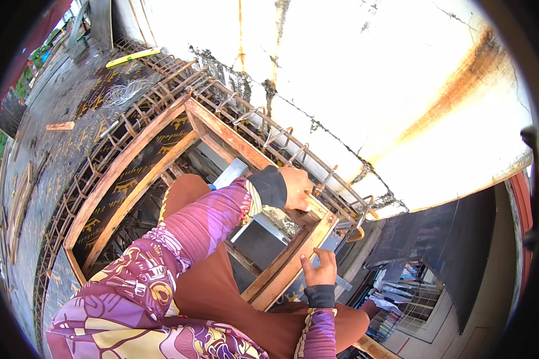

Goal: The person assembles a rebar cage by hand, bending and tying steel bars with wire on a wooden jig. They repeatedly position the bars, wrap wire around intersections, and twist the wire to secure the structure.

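My left hand (296, 188) is closed, its curled fingers pressed down at the top timber (230, 136) of a wooden formwork frame, close to the corner. What those fingers hold, if anything, is hidden. Just below that corner, my right hand (318, 267) rests by the short end timber (299, 260), its thumb and forefinger apart. A round dark spot, perhaps a nail or hole, marks the corner of the wood. Past the left wrist lies a flat grey metal piece (230, 173), partly covered by the sleeve.
Rusty rebar cages (269, 127) run along the frame and the stained white wall (365, 72). A yellow spirit level (133, 57), coiled wire (126, 93) and a wood offcut (60, 126) lie on the plywood deck (48, 149). Gaps drop down inside the frame; hung clothes (395, 296) show below right.
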Available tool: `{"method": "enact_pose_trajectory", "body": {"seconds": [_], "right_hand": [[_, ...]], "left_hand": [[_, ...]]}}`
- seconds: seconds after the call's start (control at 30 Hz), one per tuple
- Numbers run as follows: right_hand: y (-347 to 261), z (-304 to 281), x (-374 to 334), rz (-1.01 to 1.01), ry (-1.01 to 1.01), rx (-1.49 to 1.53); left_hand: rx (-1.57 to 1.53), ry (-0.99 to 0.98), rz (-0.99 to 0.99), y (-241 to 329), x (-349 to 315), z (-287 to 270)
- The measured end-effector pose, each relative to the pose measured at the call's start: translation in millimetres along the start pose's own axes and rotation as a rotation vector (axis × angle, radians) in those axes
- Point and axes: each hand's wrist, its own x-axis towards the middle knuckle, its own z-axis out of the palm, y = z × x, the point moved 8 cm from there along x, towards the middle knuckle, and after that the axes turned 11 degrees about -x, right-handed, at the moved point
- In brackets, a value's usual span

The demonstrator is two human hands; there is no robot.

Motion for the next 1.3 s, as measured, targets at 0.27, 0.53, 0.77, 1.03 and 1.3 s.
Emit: {"method": "enact_pose_trajectory", "body": {"seconds": [0.27, 0.53, 0.77, 1.03, 1.3], "right_hand": [[20, 34, 109, -0.117, 0.052, -0.408], [39, 116, 163, -0.009, -0.244, -0.588], [64, 122, 191, 0.011, -0.271, -0.597], [85, 149, 188, 0.045, -0.213, -0.702], [80, 157, 193, -0.136, -0.105, -0.753]], "left_hand": [[-0.036, 0.078, 0.087, 2, -12, 12], [-0.231, 0.455, 0.283, 4, -58, -73], [-0.355, 0.853, -0.122, -193, -82, -176], [0.151, 0.745, -0.923, -452, -219, -191], [0.417, 0.896, -1.176, -541, -333, -300]]}}
